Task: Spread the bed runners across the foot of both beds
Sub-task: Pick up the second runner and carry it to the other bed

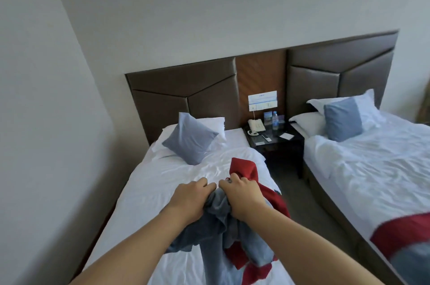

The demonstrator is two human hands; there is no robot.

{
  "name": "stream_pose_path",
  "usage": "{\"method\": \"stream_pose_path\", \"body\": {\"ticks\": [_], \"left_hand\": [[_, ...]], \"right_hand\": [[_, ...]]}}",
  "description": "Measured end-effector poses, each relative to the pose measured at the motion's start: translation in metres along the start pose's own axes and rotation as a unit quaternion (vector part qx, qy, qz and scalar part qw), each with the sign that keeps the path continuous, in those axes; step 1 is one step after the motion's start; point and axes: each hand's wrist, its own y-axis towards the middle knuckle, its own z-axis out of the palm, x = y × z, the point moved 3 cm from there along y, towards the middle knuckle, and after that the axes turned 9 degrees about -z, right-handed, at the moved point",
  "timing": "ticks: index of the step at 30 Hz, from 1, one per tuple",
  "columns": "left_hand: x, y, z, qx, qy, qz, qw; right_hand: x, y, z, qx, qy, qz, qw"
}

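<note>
Both hands — left hand (pixel 190 198), right hand (pixel 242 196) — grip bunched runner (pixel 223 226).

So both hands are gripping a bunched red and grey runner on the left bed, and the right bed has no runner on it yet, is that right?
Not quite. The head view shows a red and grey runner already lying across the foot of the right bed. The rest holds: the left hand and right hand both grip the bunched red and grey runner on the left bed.
</note>
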Motion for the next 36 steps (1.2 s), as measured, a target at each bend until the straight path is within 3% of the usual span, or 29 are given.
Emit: {"method": "stream_pose_path", "body": {"ticks": [12,18,21,24,29,33,36], "left_hand": [[0.018,0.027,-0.014,-0.026,-0.009,0.03,0.999],[0.064,0.035,-0.054,-0.166,0.061,0.046,0.983],[0.094,0.038,-0.066,-0.2,0.064,0.032,0.977],[0.107,0.028,-0.038,-0.152,0.051,0.024,0.987],[0.1,-0.012,0.074,0.003,0.007,-0.028,1.0],[0.078,-0.055,0.169,0.14,-0.048,-0.063,0.987],[0.056,-0.081,0.227,0.19,-0.074,-0.058,0.977]], "right_hand": [[-0.004,0.024,-0.022,0.0,-0.024,0.032,0.999],[-0.004,0.053,-0.052,-0.064,-0.052,0.035,0.996],[-0.007,0.068,-0.06,-0.09,-0.076,0.041,0.992],[-0.001,0.079,-0.039,-0.069,-0.097,0.038,0.992],[0.02,0.07,0.063,0.058,-0.106,0.001,0.993],[0.035,0.044,0.149,0.164,-0.071,-0.024,0.984],[0.04,0.022,0.207,0.235,-0.065,-0.054,0.968]]}}
